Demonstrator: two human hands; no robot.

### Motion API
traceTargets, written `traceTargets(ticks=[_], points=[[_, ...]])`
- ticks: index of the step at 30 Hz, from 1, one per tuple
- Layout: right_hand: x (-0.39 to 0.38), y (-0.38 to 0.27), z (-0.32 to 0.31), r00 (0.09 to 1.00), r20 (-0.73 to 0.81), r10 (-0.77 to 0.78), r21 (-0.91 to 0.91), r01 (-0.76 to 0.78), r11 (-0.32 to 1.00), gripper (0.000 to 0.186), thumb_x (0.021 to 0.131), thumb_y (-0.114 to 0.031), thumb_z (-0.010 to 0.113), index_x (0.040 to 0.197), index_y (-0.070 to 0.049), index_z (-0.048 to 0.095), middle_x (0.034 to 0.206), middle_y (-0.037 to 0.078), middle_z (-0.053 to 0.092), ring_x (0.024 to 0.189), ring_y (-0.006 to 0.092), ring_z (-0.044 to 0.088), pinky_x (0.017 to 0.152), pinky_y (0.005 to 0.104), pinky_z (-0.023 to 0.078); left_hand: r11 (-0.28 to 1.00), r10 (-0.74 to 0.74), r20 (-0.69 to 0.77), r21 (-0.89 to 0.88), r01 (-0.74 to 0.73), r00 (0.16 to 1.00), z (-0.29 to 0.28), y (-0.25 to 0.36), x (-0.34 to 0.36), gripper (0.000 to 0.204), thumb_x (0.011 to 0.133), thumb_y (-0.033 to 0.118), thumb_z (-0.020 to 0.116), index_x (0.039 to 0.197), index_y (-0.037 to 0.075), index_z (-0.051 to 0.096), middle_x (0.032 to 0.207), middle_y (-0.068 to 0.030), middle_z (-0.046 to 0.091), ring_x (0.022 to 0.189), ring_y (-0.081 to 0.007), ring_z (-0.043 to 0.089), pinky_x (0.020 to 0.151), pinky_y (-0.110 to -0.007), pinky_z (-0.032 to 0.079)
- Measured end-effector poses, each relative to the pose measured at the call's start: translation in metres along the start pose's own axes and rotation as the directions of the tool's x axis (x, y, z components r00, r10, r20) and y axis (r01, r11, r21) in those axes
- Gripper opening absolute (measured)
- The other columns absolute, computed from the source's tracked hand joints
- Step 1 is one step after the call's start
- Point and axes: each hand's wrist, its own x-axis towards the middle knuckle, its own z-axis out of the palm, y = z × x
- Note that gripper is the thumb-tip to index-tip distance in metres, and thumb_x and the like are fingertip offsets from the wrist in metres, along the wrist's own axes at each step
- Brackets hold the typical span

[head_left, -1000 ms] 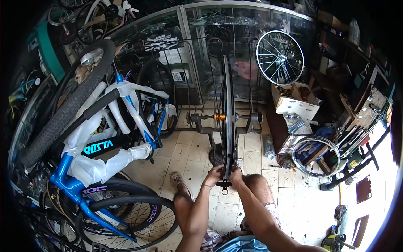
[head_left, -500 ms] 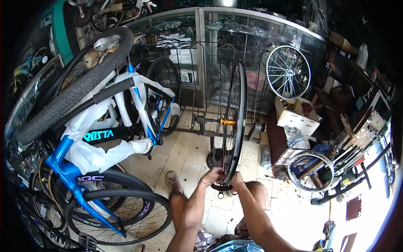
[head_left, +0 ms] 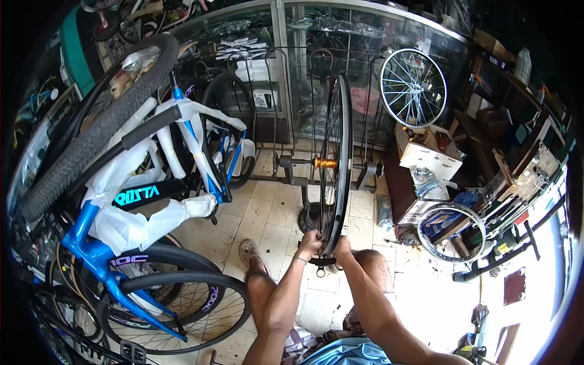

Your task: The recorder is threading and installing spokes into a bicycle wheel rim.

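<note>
A black-rimmed bicycle wheel [head_left: 344, 176] with an orange hub [head_left: 326, 163] stands upright in front of me. Its axle sits in a dark metal wheel stand [head_left: 295, 171]. My left hand [head_left: 311, 244] is closed beside the spokes on the rim's left side, near the bottom; what its fingers pinch is too small to make out. On the other side, my right hand [head_left: 344, 249] is closed against the lower rim, its fingertips partly hidden. Just below both hands is a black curved part with a metal ring [head_left: 320, 272].
Blue bicycle frames [head_left: 91, 225] in white wrapping and several wheels crowd the left. A glass display case [head_left: 359, 36] stands behind. On the right are a spoked silver wheel [head_left: 413, 88], an open box [head_left: 432, 159] and a bare rim [head_left: 451, 232]. Pale tiles [head_left: 255, 213] cover the floor.
My view has shifted slightly, so the scene sits a little higher. My left fingers have curled tighter beside the spokes, and both hands stay at the bottom of the wheel.
</note>
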Motion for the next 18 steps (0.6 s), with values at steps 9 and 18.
traceTargets(ticks=[9, 18], points=[[-0.013, -0.039, -0.017, 0.97, 0.177, -0.166, 0.179, 0.134, 0.975, 0.018, 0.077, -0.017, 0.06, 0.077, 0.001, 0.059, 0.066, 0.009, 0.059, 0.053, 0.0156, 0.051, 0.045, 0.0284, 0.041, 0.751, 0.446, -0.181, 0.608, -0.256, 0.877, -0.01, 0.018, 0.011, 0.016, 0.065, 0.0, 0.053, 0.08, -0.002, 0.059, 0.066, -0.0131, 0.06, 0.055, -0.0245, 0.054, 0.051, -0.034, 0.043], [-0.04, -0.059, -0.017, 0.919, 0.371, -0.131, 0.222, 0.049, 0.974, 0.02, 0.084, -0.024, 0.049, 0.078, -0.007, 0.058, 0.075, 0.004, 0.055, 0.068, 0.0122, 0.049, 0.064, 0.0225, 0.039, 0.958, -0.23, -0.735, -0.286, 0.016, 0.638, -0.051, -0.033, -0.006, 0.018, 0.064, 0.0, 0.055, 0.082, -0.003, 0.058, 0.068, -0.0138, 0.06, 0.052, -0.0259, 0.055, 0.053, -0.034, 0.045]])
